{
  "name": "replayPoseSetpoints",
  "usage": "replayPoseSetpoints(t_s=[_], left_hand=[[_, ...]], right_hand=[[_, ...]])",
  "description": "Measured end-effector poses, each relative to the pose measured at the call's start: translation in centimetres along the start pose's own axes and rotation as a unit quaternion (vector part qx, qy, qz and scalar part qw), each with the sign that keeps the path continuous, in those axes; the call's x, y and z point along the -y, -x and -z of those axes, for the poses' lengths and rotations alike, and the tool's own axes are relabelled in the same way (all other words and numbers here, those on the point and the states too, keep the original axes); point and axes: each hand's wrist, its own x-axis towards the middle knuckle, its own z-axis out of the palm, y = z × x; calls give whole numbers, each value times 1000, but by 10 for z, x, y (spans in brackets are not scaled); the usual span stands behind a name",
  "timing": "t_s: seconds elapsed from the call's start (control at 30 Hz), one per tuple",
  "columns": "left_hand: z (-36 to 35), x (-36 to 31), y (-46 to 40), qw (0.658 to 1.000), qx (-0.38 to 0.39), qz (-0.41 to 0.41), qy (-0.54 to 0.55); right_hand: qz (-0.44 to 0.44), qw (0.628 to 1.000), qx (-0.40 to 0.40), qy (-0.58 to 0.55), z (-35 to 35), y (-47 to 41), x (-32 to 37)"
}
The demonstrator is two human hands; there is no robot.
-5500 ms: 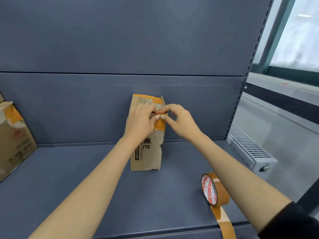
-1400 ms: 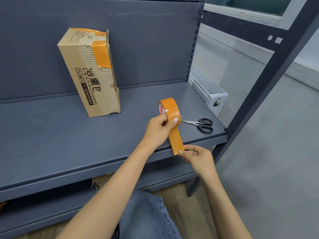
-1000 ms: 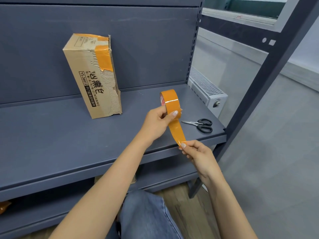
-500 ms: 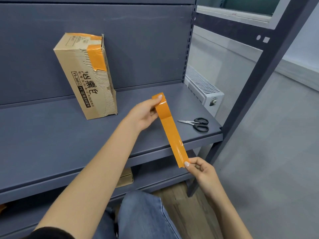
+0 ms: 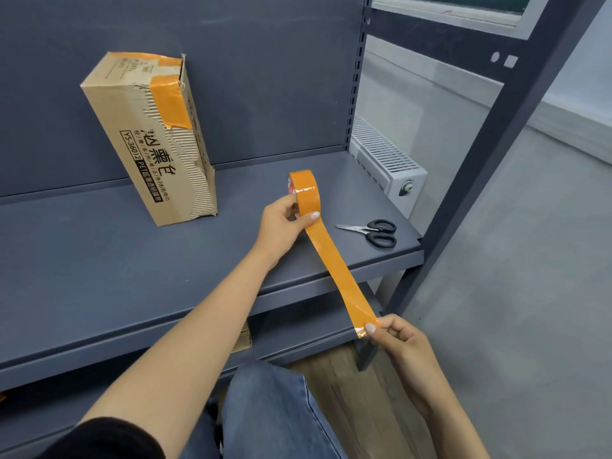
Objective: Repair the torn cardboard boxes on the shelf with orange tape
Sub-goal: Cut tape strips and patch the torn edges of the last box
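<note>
A tall torn cardboard box [image 5: 145,140] leans against the back of the grey shelf [image 5: 99,260], with an orange tape patch near its top right corner and exposed corrugation down its right side. My left hand [image 5: 284,223] grips the orange tape roll [image 5: 303,190] above the shelf. A long strip of tape [image 5: 334,270] runs from the roll down past the shelf's front edge. My right hand [image 5: 394,339] pinches the strip's free end below the shelf edge.
Black-handled scissors [image 5: 374,230] lie on the shelf's right end. A dark upright post [image 5: 490,140] stands at the right. A white radiator [image 5: 387,160] sits behind the shelf. Another cardboard piece [image 5: 243,339] shows on the lower shelf. My jeans-clad knee [image 5: 271,409] is below.
The strip between roll and right hand has grown longer over the last second. My right hand moved down and right, away from the roll. Earlier both hands pressed tape onto the box.
</note>
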Motion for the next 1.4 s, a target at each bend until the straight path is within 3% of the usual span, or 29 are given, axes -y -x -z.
replayPoseSetpoints(t_s=[0.37,0.87,1.03,1.2,1.27,1.4], left_hand=[[-3,19,19,998,43,8,-33],[-4,30,15,932,75,-39,-353],[1,27,36,963,41,-12,-266],[-9,7,101,978,-176,49,-104],[-26,0,135,977,-182,108,-15],[-67,13,184,959,-114,251,72]], right_hand=[[-32,999,-11,13,9,2,-27],[-64,996,-7,65,8,5,-35],[-61,997,0,57,5,6,-34],[-59,996,-1,65,3,10,-33],[-60,996,-3,64,3,11,-33],[-58,997,-12,52,4,11,-31]])
